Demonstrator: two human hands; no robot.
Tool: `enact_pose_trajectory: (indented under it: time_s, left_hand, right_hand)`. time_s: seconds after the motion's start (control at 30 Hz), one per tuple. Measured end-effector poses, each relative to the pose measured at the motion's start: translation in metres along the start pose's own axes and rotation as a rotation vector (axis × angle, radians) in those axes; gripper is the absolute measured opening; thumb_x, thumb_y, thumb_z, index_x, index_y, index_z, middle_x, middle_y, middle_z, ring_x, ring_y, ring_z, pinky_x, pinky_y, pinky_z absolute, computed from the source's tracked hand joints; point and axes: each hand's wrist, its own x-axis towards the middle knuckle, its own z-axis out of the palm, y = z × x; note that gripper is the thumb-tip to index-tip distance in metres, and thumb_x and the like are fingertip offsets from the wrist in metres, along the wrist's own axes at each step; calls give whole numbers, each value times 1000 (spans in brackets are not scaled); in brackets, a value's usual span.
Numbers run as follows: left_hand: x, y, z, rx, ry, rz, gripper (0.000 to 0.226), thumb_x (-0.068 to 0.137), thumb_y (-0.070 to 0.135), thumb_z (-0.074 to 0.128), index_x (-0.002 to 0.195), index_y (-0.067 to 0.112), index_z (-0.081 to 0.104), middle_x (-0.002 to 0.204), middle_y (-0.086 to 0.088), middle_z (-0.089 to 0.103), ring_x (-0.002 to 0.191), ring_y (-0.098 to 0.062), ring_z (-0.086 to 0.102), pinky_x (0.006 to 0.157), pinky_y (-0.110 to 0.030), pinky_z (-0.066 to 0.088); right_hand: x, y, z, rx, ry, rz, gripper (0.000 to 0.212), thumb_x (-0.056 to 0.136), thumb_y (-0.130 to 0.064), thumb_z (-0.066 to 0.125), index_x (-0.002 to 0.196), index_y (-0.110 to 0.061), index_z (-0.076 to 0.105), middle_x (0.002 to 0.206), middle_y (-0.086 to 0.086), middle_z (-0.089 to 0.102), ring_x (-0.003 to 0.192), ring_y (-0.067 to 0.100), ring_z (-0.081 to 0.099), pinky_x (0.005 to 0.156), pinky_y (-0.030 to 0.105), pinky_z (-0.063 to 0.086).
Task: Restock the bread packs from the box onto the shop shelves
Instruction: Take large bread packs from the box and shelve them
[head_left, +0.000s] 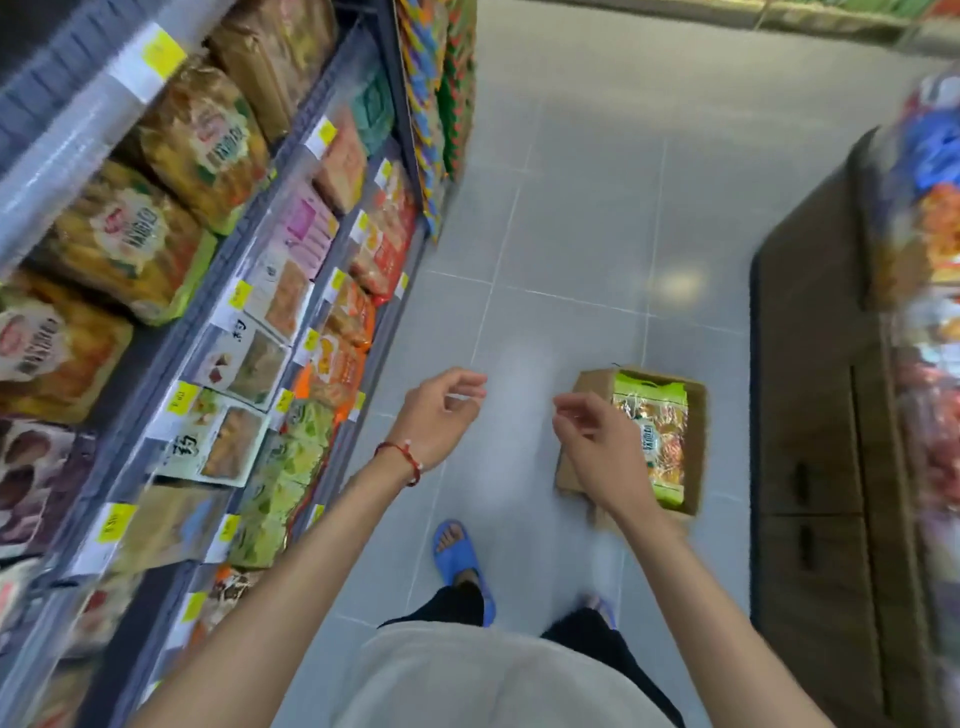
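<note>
Right now the left hand (439, 413) and the right hand (597, 444) hang loose, holding nothing. Just past the right hand, the box (695, 447) sits on the floor (571, 208) with a bread pack (655, 431) inside.

Bare floor (571, 208) runs open down the aisle between the crowded shelves (260, 218) and the wooden counter (810, 415). The open-topped box (697, 415) sits near the counter's edge, its bread pack (657, 436) uncovered.

One wide-angle view is taken from head height, tilted steeply down and forward along the aisle. The shelves (244, 244) are framed close at left, the box (697, 447) on the floor (571, 208) near centre, a cabinet (815, 415) at right.
</note>
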Motion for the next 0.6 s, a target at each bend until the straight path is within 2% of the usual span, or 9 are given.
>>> enact_pose_trajectory:
  time_s: [0.1,0.2,0.27,0.33,0.4,0.53,0.6]
  left_hand:
    - [-12,9,54,28,-64,-9,24,90,1,61,110,14,68,98,-1,71,83,-11,65,73,-6,48]
    - [-31,19,111,27,-125,-38,21,92,4,61,105,20,66,98,1,70,79,-8,64,72,-10,48]
    - [-45,26,149,13,-150,-54,22,92,3,60,104,20,65,99,-1,70,80,-10,65,74,-10,49]
    - [-62,30,185,-3,-156,-92,22,93,4,60,105,21,66,101,-2,70,87,-18,67,83,-19,52]
    - [-75,33,219,-10,-175,-118,22,92,6,60,106,22,67,102,0,71,93,-22,68,90,-29,53]
    - [-93,33,267,-57,-164,-194,23,92,9,59,105,27,66,103,3,71,98,-24,68,94,-35,54]
    - [-90,32,282,-78,-163,-231,24,92,10,58,102,31,66,103,4,70,98,-26,68,89,-37,57]
  right_hand:
    - [-26,41,-42,-18,54,52,19,95,-10,66,111,-19,73,98,-13,69,87,-11,61,74,4,44]
    - [-53,85,-84,-7,89,95,22,94,-9,66,113,-18,73,97,-16,70,88,-10,63,77,10,47]
    - [-69,110,-112,0,86,112,22,96,-9,66,115,-15,73,102,-8,72,89,-4,64,80,15,50]
    - [-79,132,-138,1,57,134,21,96,-10,65,115,-14,73,106,-4,73,91,8,67,83,22,54]
    - [-88,154,-162,-20,26,144,21,96,-11,65,114,-15,73,106,-4,73,92,13,68,84,26,54]
    - [-89,191,-201,-39,-43,171,23,96,-12,63,116,-19,73,103,-6,73,94,10,68,86,29,55]
    - [-79,204,-215,-40,-67,185,23,98,-12,63,118,-19,71,104,-8,72,96,6,67,85,24,56]
